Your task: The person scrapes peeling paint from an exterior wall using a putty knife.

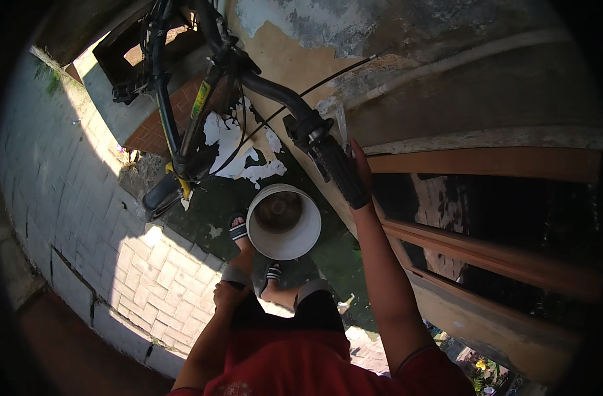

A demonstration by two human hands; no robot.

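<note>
My right hand is raised beside the black rubber grip at the end of a bicycle's handlebar. The grip covers most of its fingers, so I cannot tell if it holds anything. A narrow translucent strip shows by the fingertips, against the wall. My left hand rests on my left leg at the cuff of the shorts, holding nothing. Below the handlebar, a white bucket stands by my sandalled feet, brownish inside. The bicycle's dark frame stretches down from the upper left.
A worn wall with peeling paint and a pipe runs along the upper right. Wooden window frames border my right arm. White flakes lie on dark green ground. Sunlit paving bricks spread left.
</note>
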